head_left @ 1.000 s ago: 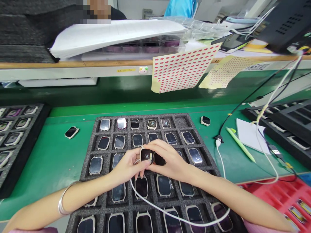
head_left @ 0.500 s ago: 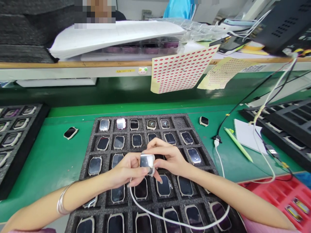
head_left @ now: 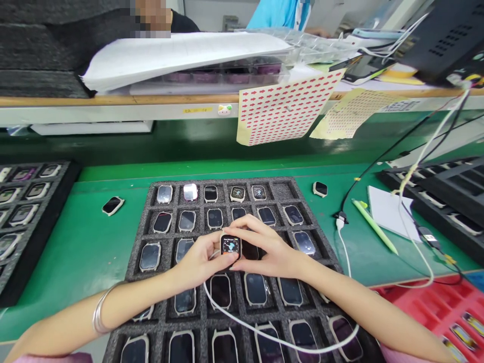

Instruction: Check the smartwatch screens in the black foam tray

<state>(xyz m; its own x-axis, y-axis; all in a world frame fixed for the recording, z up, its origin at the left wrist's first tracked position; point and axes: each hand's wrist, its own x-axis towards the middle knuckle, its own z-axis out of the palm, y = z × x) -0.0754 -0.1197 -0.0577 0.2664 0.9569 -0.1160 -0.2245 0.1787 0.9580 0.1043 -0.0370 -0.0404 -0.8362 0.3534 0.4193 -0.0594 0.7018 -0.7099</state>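
Between my hands is a smartwatch case without a strap, its screen lit with a dark watch face. My left hand grips it from the left, thumb across the lower edge of the screen. From the right, my right hand pinches it, fingers at the top edge and thumb near the bottom corner. A white cable loops up to my left hand; its end is hidden there. Beneath both hands lies a dark grey foam tray with rows of similar watch cases, mostly dark-screened.
Loose watches lie left and right of the tray. A green pen rests by white paper. The cable joins a plug. More foam trays flank both sides, with a red tray at lower right. Sticker sheets hang from the shelf.
The watch has tilted in my hands; its screen went from a bright glare to a visible lit watch face. My right thumb and fingers have shifted around its edge.
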